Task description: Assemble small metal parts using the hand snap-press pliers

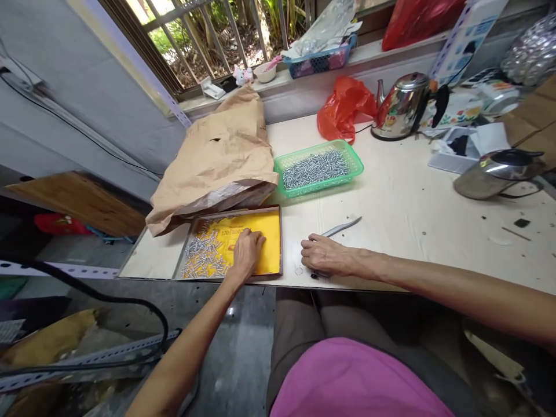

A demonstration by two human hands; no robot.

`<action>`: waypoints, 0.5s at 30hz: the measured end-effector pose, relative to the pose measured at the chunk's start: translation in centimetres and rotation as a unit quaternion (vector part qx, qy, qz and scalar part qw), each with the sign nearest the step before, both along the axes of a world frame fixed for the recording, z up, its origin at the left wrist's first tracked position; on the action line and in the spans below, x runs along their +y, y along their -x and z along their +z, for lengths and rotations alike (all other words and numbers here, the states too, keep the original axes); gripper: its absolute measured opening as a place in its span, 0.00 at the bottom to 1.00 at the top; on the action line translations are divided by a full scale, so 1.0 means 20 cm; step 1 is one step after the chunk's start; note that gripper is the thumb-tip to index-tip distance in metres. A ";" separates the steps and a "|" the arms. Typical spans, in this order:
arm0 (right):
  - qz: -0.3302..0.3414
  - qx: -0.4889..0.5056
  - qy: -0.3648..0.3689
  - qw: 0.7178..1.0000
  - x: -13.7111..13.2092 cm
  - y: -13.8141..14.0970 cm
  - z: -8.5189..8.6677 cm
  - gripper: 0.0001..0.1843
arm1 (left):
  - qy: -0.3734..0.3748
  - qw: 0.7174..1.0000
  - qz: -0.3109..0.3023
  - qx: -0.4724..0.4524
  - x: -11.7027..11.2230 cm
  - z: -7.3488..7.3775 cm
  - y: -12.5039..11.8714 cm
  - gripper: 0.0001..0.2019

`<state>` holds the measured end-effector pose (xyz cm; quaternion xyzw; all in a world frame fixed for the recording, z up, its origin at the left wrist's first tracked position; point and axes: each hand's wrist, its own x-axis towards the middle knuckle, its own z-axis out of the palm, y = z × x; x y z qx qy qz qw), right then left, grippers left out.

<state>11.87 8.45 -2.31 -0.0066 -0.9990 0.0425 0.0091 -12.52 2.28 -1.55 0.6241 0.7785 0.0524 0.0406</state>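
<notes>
1. Head view, left hand: it lies palm down inside the shallow brown tray with a yellow printed liner. The fingers are loosely spread and nearly flat, with the tips touching the liner. No object is gripped.
2. Right hand: it rests palm down on the pale table top, just right of the tray. The fingers are curled under, and it cannot be told whether they pinch anything.
3. Small silver metal screws: a loose, glinting heap of short, thin pieces in the tray, just left of the left hand.
4. Slim grey metal tool: flat and tapered, lying on the table just beyond the right hand and apart from it.
5. Green plastic mesh basket: rectangular and filled with more screws, it stands beyond both hands.
6. Crumpled brown paper bag: matt and creased, it lies beyond the left hand, and its edge overlaps the tray's far rim.
</notes>
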 end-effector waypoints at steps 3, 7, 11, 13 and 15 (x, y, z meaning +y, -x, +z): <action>-0.051 0.035 0.023 0.998 0.02 0.01 0.03 0.07 | 0.009 1.000 -0.012 0.015 0.01 -0.03 0.01 0.14; -0.201 0.180 0.048 0.962 0.20 0.03 0.20 0.11 | 0.035 0.999 -0.012 0.014 0.02 -0.03 0.04 0.16; -0.334 0.251 0.035 0.908 0.51 0.04 0.39 0.13 | 0.043 0.997 -0.005 0.058 0.02 -0.01 0.06 0.16; -0.388 0.204 0.029 0.898 0.63 0.01 0.40 0.16 | 0.036 0.997 0.006 0.061 0.02 0.01 0.05 0.15; -0.410 0.166 0.036 0.896 0.65 -0.04 0.38 0.21 | 0.009 1.000 0.020 0.018 0.02 0.04 0.02 0.14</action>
